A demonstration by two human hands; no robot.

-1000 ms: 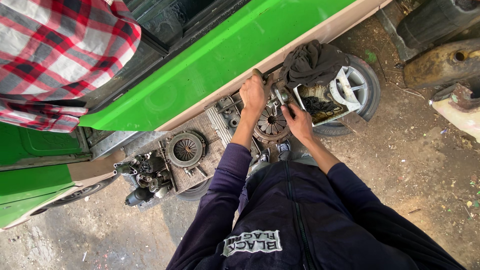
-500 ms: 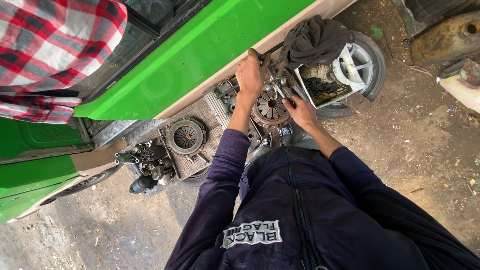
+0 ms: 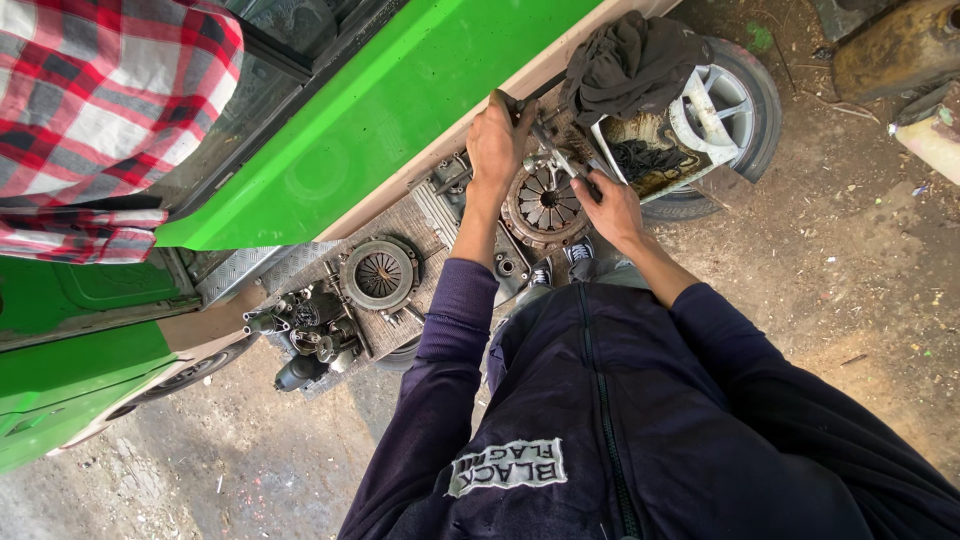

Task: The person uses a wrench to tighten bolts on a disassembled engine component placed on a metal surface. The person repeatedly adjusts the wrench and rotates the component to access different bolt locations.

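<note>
I look straight down my dark purple jacket at a round rusty clutch pressure plate [image 3: 545, 200] lying on a metal floor panel [image 3: 420, 225] beside a green vehicle. My left hand [image 3: 497, 145] is closed around a dark tool handle at the plate's upper left edge. My right hand [image 3: 612, 205] rests on the plate's right rim, fingers curled on a metal part there. What exactly the right fingers grip is hidden.
A second clutch plate [image 3: 380, 273] lies to the left, with a cluster of dark engine parts [image 3: 305, 335] beyond it. A wheel with a silver rim [image 3: 720, 110] lies at upper right, a dark cloth [image 3: 630, 55] draped over it. A person in a red plaid shirt [image 3: 100, 110] stands at upper left.
The view has shifted, so both hands and the clutch plate sit slightly higher in the frame. My hands keep their places on the plate.
</note>
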